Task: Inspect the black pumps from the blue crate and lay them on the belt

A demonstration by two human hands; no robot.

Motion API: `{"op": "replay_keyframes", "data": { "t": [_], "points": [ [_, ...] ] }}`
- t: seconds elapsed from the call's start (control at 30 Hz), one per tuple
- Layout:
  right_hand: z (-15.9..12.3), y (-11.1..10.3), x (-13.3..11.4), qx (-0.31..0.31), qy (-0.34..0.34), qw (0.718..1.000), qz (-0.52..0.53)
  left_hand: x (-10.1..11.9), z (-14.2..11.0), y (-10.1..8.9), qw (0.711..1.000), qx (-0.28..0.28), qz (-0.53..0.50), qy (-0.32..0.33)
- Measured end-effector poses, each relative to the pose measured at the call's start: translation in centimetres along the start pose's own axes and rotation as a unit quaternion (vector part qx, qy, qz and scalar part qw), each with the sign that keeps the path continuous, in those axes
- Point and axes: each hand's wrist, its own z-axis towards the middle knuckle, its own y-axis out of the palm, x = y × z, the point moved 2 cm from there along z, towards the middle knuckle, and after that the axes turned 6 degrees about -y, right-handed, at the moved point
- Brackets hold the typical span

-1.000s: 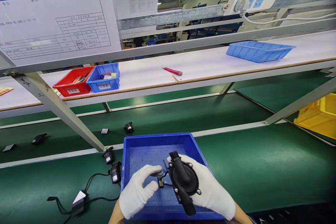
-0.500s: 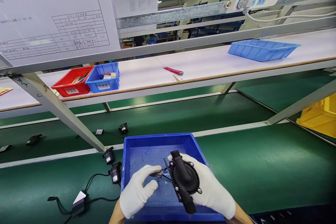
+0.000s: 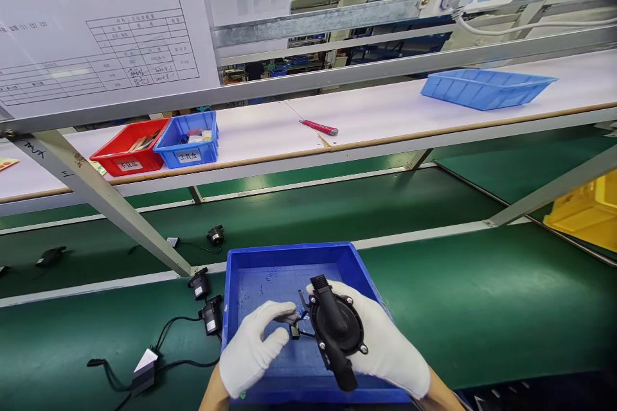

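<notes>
In the head view, my right hand [image 3: 385, 347], in a white glove, is closed around a black water pump [image 3: 337, 324]. The pump's round screwed cover faces up, and one ribbed pipe end points away from me. My left hand [image 3: 258, 343], gloved too, is at the pump's left side. Its fingertips are closed on the pump's thin black cable [image 3: 304, 317], while the thumb stands a little apart. A small connector [image 3: 294, 331] hangs beside those fingertips. Both hands are over a blue tray [image 3: 289, 255] with wet-looking spots on its bottom.
Left of the tray, more black pumps [image 3: 211, 316] and a cabled adapter box [image 3: 144, 371] lie on the green belt [image 3: 482, 308]. A shelf behind carries a red bin [image 3: 128, 149], a blue bin [image 3: 187, 140], a red-handled knife [image 3: 318, 127] and a light-blue tray [image 3: 486, 88]. A slanted post [image 3: 103, 196] rises at left.
My left fingers shift slightly at the cable; the connector, hidden half a second ago, shows again. Items on the far belt have moved left. The pump stays in my right hand.
</notes>
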Motion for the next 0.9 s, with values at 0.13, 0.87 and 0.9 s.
{"op": "replay_keyframes", "data": {
  "t": [0.13, 0.87, 0.9],
  "points": [
    [-0.1, 0.1, 0.2, -0.004, 0.001, 1.0, 0.007, -0.2, 0.0, 0.0, 1.0, 0.001, 0.004, -0.001],
    [-0.3, 0.1, 0.9, 0.0, 0.008, 1.0, 0.029, -0.4, 0.2, 0.2, 1.0, 0.0, 0.006, -0.003],
    [-0.5, 0.2, 1.1, 0.0, 0.011, 0.999, 0.036, -0.4, 0.3, 0.2, 1.0, 0.0, 0.005, -0.003]
  ]
}}
